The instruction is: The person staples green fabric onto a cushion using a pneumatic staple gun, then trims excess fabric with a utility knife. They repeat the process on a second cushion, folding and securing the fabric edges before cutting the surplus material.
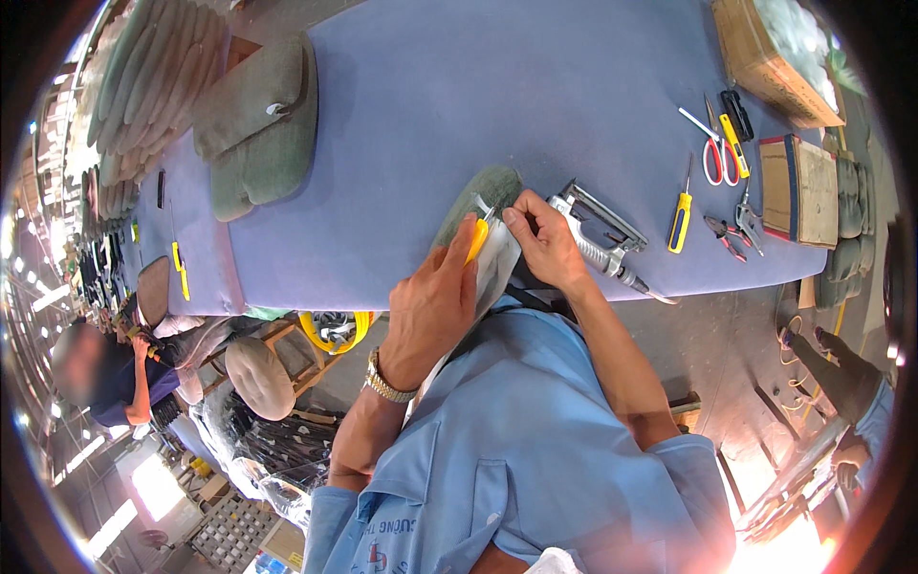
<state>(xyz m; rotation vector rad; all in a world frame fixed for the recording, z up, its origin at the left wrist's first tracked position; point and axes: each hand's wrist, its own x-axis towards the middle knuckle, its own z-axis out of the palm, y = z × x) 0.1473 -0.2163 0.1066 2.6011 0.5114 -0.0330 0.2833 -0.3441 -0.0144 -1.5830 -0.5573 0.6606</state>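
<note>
A green-grey upholstered pad (491, 181) with a pale underside lies at the table's near edge, against my body. My left hand (435, 301) is closed round a yellow-handled tool (478, 239) whose short metal tip meets the pad; whether it is a knife or a screwdriver is unclear. Beside the tip, my right hand (545, 239) is closed in a pinch at the pad's edge, and what lies between its fingertips is hidden. Just right of this hand rests a silver staple gun (593, 244) with an air hose fitting.
To the right lie a screwdriver (681, 222), red-handled scissors (714, 161), a yellow cutter (733, 143) and pliers (725, 237). A cardboard box (776, 67) and a wooden box (798, 191) stand beyond. Folded cushions (258, 134) sit far left. Another person (120, 373) works at left.
</note>
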